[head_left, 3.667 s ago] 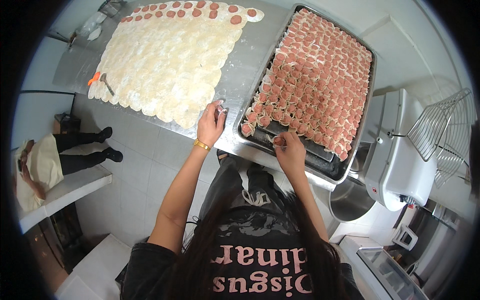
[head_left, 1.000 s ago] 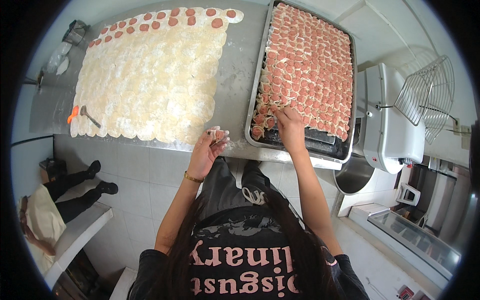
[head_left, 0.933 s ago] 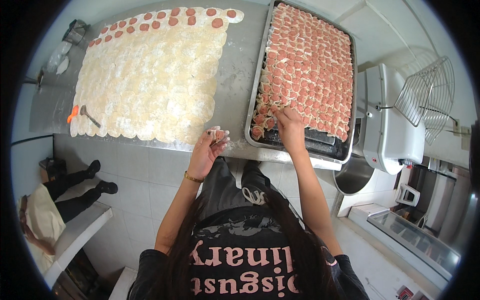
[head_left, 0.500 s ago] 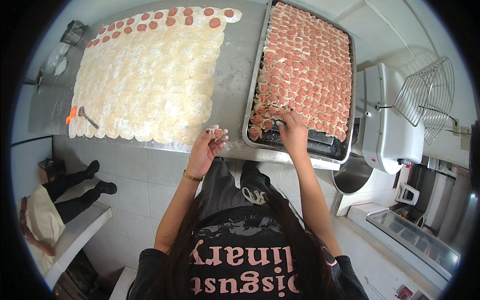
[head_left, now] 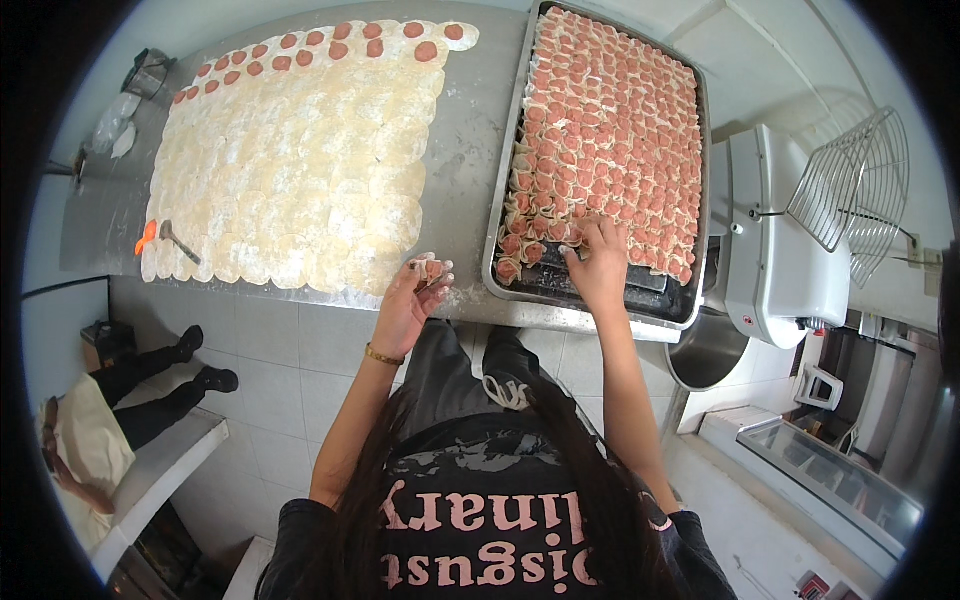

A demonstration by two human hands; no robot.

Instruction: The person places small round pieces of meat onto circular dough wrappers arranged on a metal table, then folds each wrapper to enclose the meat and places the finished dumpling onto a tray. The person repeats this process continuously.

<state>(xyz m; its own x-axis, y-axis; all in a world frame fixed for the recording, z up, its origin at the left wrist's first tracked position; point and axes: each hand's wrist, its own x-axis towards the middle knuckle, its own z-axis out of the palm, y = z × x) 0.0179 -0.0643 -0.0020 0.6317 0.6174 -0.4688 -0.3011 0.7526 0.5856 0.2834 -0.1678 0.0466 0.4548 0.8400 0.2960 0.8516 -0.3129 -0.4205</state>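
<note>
My left hand [head_left: 408, 298] is at the table's near edge, its fingers curled round a small meat-filled dumpling [head_left: 432, 270]. My right hand [head_left: 602, 268] is over the near end of a deep metal tray [head_left: 493, 270]. Its thumb and fingers close about a dumpling in the nearest row, partly hidden by the hand. Open-topped dumplings [head_left: 605, 130] with pink filling pack the tray in close rows. To the left lies a wide sheet of overlapping, floured round wrappers [head_left: 290, 170]. Pink meat balls [head_left: 340, 48] sit on the wrappers along its far edge.
An orange-handled tool [head_left: 150, 232] and a small dark utensil [head_left: 180, 242] rest on the sheet's near-left corner. Right of the tray stands a white mixer [head_left: 785, 240] with a wire guard [head_left: 850, 180] and steel bowl [head_left: 705, 355]. Another person [head_left: 95, 440] is at lower left.
My right hand has shifted slightly right along the nearest row of dumplings, its fingers less bunched than before. The left hand keeps the dumpling in nearly the same place.
</note>
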